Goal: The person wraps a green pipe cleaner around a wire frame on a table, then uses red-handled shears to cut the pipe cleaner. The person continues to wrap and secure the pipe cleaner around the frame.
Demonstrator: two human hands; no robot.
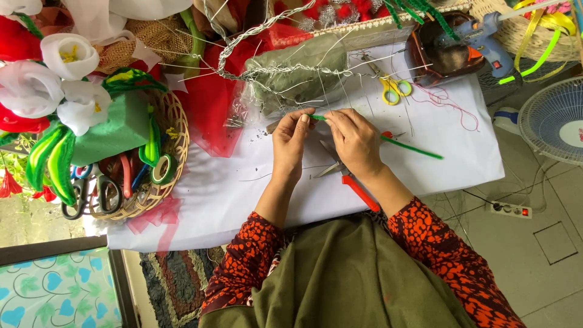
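Both my hands meet over a white-covered table [437, 127]. My left hand [290, 143] pinches the near end of a thin green wrapped stem wire [413, 147]. My right hand [354, 141] grips the same stem just to the right, and the rest of the stem runs out past it toward the right. Under my right wrist lie red-handled pliers [359, 191] with their metal jaws open on the cloth. Loose silver wires [316, 76] are spread just beyond my fingers.
A wicker basket [176, 130] at left holds green foam, tape rolls and scissors beside white and red fabric flowers [67, 54]. Yellow scissors [395, 90], a blue glue gun [486, 37], a power strip [511, 210] and a fan [555, 118] sit to the right.
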